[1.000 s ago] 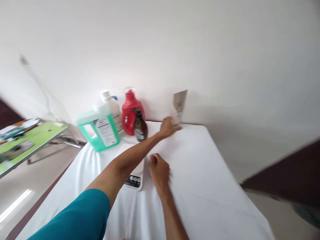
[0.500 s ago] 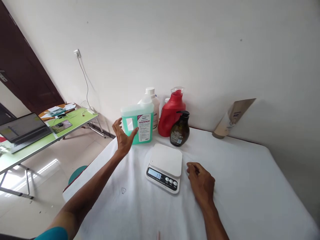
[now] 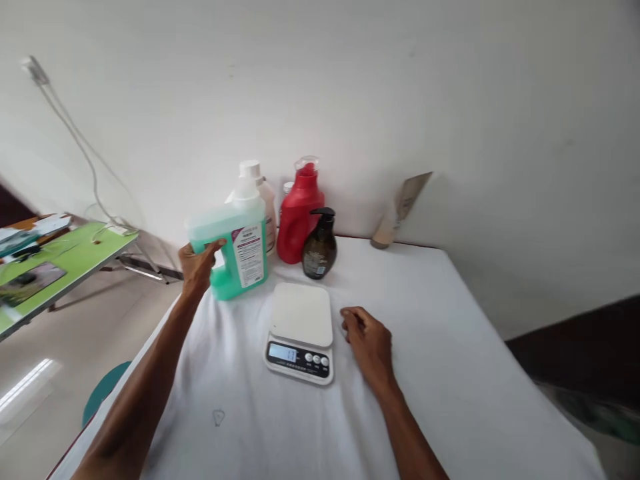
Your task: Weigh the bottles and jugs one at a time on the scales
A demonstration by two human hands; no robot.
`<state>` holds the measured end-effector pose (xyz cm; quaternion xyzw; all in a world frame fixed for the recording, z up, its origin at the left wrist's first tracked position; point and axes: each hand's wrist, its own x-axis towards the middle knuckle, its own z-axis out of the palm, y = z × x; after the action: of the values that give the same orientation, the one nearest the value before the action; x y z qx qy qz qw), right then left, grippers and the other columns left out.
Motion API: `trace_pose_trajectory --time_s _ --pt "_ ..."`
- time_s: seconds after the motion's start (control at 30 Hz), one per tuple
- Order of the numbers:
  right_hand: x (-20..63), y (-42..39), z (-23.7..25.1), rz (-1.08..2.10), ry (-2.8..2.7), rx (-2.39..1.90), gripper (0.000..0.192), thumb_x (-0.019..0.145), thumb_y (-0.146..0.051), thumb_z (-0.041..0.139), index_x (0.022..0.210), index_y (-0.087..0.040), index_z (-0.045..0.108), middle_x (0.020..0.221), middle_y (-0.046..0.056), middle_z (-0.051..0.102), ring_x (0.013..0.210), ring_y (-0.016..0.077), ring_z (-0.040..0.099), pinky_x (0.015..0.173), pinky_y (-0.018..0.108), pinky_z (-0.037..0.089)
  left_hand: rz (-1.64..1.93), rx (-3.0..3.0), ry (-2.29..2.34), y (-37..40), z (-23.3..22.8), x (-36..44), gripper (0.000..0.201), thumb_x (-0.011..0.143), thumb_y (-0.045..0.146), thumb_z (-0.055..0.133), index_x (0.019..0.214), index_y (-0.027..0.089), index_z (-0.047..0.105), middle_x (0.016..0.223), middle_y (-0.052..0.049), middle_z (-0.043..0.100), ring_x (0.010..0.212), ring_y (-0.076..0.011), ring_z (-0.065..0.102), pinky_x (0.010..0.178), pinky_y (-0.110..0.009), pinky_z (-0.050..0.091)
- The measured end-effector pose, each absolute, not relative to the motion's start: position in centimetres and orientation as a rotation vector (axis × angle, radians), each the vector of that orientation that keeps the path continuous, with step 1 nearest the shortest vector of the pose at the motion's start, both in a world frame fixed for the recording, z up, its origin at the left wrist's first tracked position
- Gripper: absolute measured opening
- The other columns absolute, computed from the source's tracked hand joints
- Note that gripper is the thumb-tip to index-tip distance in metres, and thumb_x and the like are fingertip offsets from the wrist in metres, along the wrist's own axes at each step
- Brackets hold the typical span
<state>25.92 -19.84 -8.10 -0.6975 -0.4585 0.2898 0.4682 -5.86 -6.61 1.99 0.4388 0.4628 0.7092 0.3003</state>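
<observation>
My left hand [image 3: 197,268] is closed around the handle of a translucent jug of green liquid [image 3: 228,235], the thumb lying across its near side. The jug leans a little and bears a white label; whether its base is off the cloth I cannot tell. In front of it lies a white digital kitchen scale [image 3: 302,313] with a bare platform and a lit display, its digits blurred. Just right of the scale, my right hand [image 3: 371,343] rests on the cloth, fingers curled in and nothing visible in them.
Behind the scale stand a dark pump bottle [image 3: 319,252], a red jug [image 3: 299,217] and white-capped bottles [image 3: 269,203]. A beige tube [image 3: 399,212] leans near the wall. White cloth [image 3: 450,360] covers the table. A green table [image 3: 95,257] and a teal stool [image 3: 105,390] are at left.
My left hand, earlier spread beside the green-liquid jug, has closed on its handle, and the jug has tilted. The view has turned right. My right hand stays by the scale.
</observation>
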Motion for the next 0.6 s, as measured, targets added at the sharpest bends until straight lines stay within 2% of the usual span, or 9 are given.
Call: trace_pose_trajectory --time_s 0.13,0.27,0.43,0.6 --pt "25.9 -19.6 -8.4 0.684 -1.148 -1.669 0.039 0.089 -0.056 0.051 0.083 -0.022 0.070 0.069 0.002 0.066 0.059 0.0194 0.059 0.060 0.031 0.043 1.900 1.247 1.272 -8.1 4.0 -5.8 0.049 0.051 0.024 0.092 0.049 0.019 0.043 0.048 0.009 0.038 0.043 -0.0034 0.030 0.041 -0.022 0.023" --pt "25.9 -19.6 -8.5 0.658 -1.149 -1.668 0.038 0.090 -0.054 0.050 0.080 -0.023 0.069 0.066 0.001 0.063 0.058 0.0188 0.056 0.060 0.030 0.041 1.965 1.302 1.144 -10.0 6.4 -5.2 0.047 0.054 0.019 0.085 0.046 0.019 0.038 0.046 0.010 0.031 0.042 -0.0023 0.024 0.041 -0.022 0.021" --pt "25.9 -19.5 -8.4 0.649 -1.150 -1.666 0.039 0.091 -0.054 0.049 0.079 -0.023 0.068 0.065 0.001 0.063 0.058 0.0189 0.056 0.062 0.031 0.042 1.896 1.320 1.016 -11.9 7.6 -2.2 0.048 0.056 0.028 0.086 0.044 0.019 0.040 0.043 0.010 0.029 0.039 -0.0030 0.026 0.039 -0.021 0.022" --pt "25.9 -19.2 -8.7 0.621 -1.172 -1.642 0.037 0.093 -0.051 0.047 0.079 -0.023 0.067 0.063 0.001 0.062 0.057 0.0194 0.057 0.061 0.031 0.041 1.758 1.254 0.966 -12.4 6.7 1.5 0.056 0.056 0.036 0.089 0.045 0.020 0.037 0.043 0.010 0.028 0.038 -0.0029 0.026 0.038 -0.020 0.024"
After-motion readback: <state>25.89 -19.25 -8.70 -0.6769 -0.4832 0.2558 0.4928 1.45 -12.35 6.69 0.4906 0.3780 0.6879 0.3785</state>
